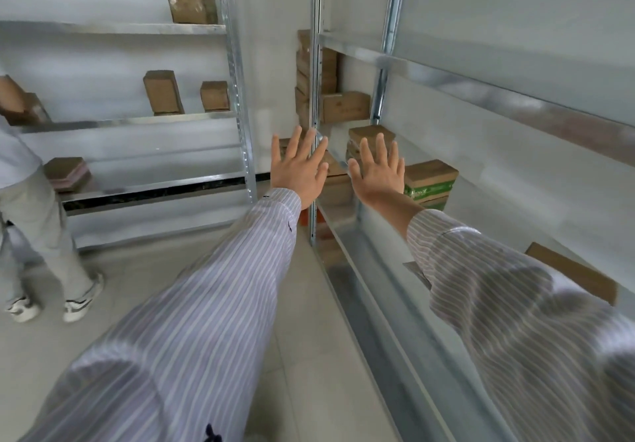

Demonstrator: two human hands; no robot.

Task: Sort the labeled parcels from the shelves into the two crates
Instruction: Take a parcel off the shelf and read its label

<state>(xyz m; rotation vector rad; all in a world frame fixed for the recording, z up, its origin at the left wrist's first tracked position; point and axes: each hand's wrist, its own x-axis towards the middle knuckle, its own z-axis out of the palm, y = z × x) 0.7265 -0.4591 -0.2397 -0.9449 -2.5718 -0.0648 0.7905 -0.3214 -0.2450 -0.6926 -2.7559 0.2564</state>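
Bright, even, diffuse light fills the room, leaving only soft shadows in the folds of the striped sleeves (192, 321). The metal shelves (515, 98) carry a pale sheen and streaky motion blur. Wide-angle distortion bows their uprights (237, 80), and the outer edges smear.

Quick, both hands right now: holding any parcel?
Left hand: open, fingers spread, holding nothing.
Right hand: open, fingers spread, holding nothing.
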